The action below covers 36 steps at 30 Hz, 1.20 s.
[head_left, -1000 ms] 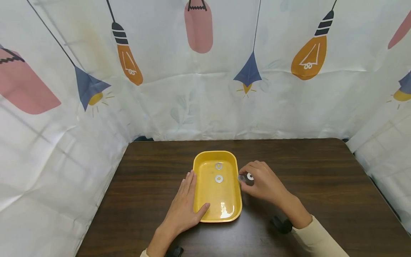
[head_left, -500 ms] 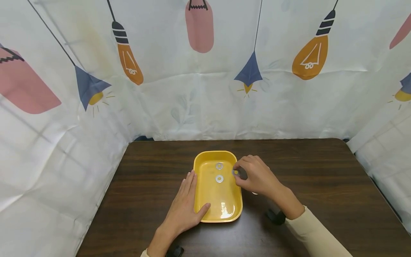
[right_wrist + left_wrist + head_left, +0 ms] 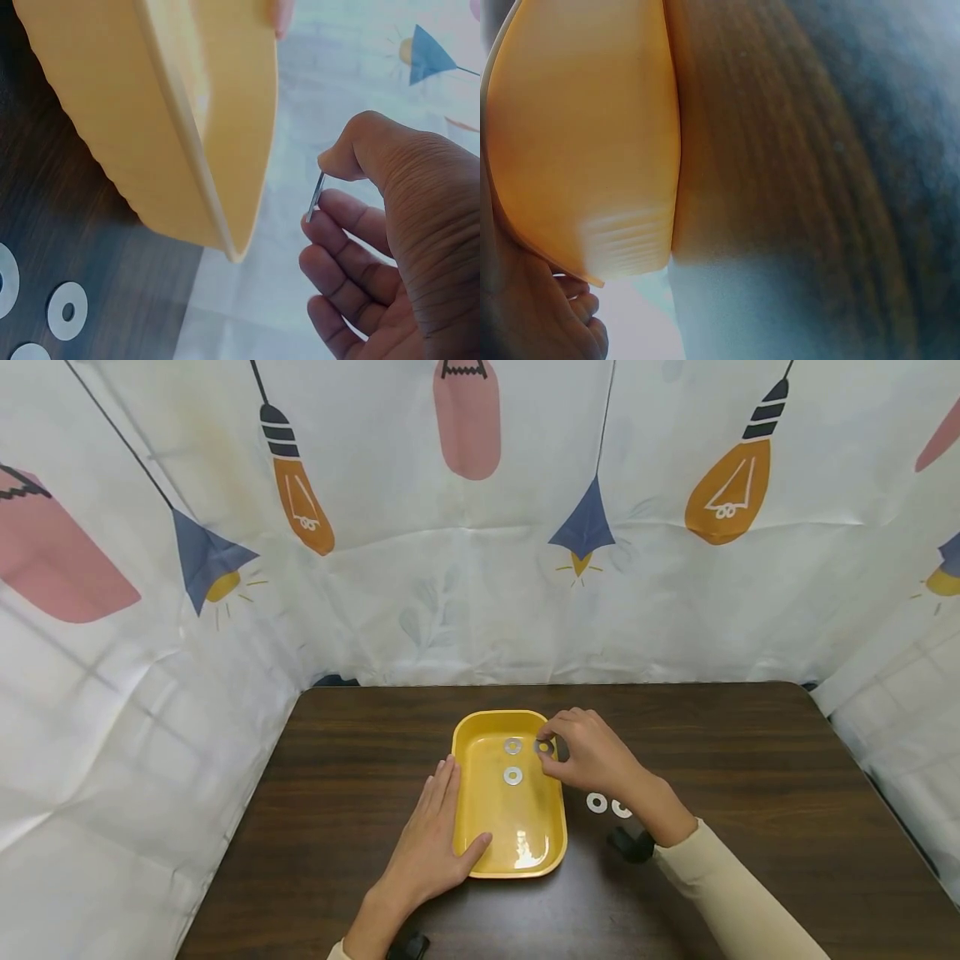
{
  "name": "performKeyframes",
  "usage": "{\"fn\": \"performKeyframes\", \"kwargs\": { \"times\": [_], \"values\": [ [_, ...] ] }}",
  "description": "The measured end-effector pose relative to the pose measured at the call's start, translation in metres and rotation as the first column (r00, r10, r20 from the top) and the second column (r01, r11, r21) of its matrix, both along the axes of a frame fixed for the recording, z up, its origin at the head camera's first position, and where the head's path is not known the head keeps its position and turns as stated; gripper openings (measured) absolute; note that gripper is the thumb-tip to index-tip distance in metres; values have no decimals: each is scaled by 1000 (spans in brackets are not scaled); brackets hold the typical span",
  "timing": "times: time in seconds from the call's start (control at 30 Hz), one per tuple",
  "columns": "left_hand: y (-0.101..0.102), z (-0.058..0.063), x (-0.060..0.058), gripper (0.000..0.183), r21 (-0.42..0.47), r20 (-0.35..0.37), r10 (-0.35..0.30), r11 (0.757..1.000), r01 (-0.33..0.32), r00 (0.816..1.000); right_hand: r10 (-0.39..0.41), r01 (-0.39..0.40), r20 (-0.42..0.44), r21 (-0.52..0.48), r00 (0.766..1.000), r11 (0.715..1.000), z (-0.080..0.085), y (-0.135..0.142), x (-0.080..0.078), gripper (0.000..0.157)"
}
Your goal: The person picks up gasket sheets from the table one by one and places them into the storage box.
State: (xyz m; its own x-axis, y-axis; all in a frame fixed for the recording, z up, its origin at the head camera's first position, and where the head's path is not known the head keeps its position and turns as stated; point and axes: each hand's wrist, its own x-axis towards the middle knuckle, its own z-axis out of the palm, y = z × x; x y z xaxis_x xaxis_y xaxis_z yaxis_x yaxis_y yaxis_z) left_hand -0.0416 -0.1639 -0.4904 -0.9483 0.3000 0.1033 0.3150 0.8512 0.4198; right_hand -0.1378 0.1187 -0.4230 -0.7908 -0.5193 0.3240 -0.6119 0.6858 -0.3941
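A yellow tray (image 3: 510, 827) stands on the table with two flat metal washers (image 3: 513, 776) lying in its far half. My left hand (image 3: 423, 843) rests along the tray's left side, fingers straight and thumb over the near left rim. Above the tray's right rim, my right hand (image 3: 592, 756) pinches another washer (image 3: 543, 747) between thumb and fingertips. The right wrist view shows this held washer (image 3: 316, 196) nearly edge-on, level with the tray's rim. In the left wrist view, some fingers (image 3: 585, 307) show by the tray's outer wall (image 3: 585, 135).
Right of the tray, loose washers (image 3: 597, 802) lie on the dark wooden table (image 3: 360, 752), partly covered by my right wrist. The right wrist view shows three loose washers (image 3: 67, 311) there. A white patterned curtain (image 3: 480, 610) hangs behind the table and along its sides.
My right hand has carried its washer from beside the tray's right wall, up and left over the far right rim. Loose washers on the table have come into view. The left hand stays still.
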Motion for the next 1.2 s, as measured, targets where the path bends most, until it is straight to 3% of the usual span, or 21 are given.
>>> {"fn": "performKeyframes", "kwargs": {
  "times": [0.87, 1.2],
  "values": [
    [-1, -1, 0, 107, 1, 15, -9, 1000, 9, 1000, 63, -63, 8, 21, 998, 998, 6, -25, -20, 12],
    [-2, 0, 0, 105, 4, 4, -16, 1000, 16, 1000, 48, -52, 69, 57, 997, 997, 6, -30, -22, 13]
  ]
}}
